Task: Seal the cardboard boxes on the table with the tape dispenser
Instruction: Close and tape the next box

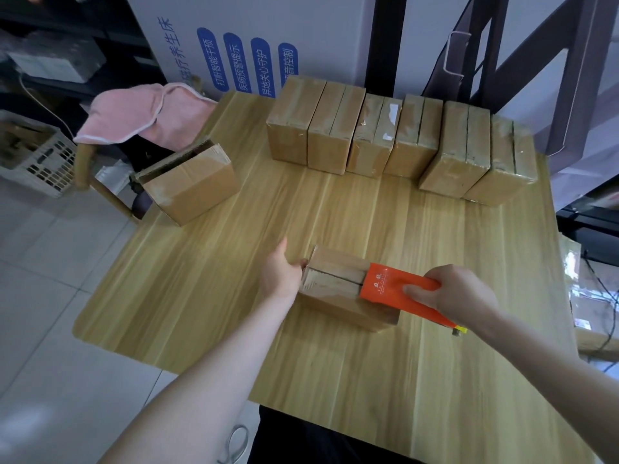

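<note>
So the cardboard box [330,284] you're working on sits at the near-middle of the table [335,212], right between your hands. Your left hand [279,272] is on its left end, palm and fingers laid flat against the cardboard, thumb pointing away toward the far side, not really wrapped round anything. Your right hand [464,296] is clamped on the orange tape dispenser [390,289], thumb on the top face and the other fingers curled under it. The dispenser's front lies on the right half of the box top, right over the seam between the two flaps, and its tail end hangs off past the box's right side. Both forearms come in from the near edge, left one long and straight, right one angled in from the right. Along the far side there's a row of boxes [378,139] standing on edge, touching each other, plus one more box [192,187] at the far left with a flap sticking up, and a pink cloth [130,112] beyond it.
</note>
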